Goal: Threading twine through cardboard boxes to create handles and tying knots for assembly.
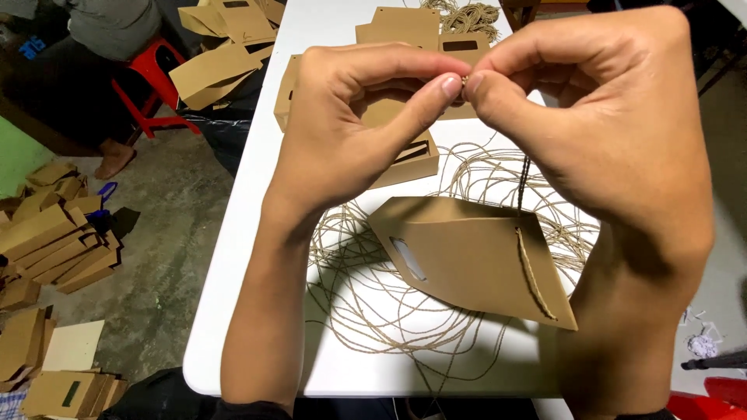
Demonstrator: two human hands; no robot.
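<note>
Twine end, pinched between thumb and forefinger of both the left hand (350,124) and the right hand (599,117), sits at upper centre; they seem to be knotting it, though the tip is too small to tell. From it the cord (523,187) drops to the brown paper bag (475,260), where one handle length already lies threaded. Loose twine (373,303) covers the white table (233,311); its near and left edges lie close, leaving little bare room.
</note>
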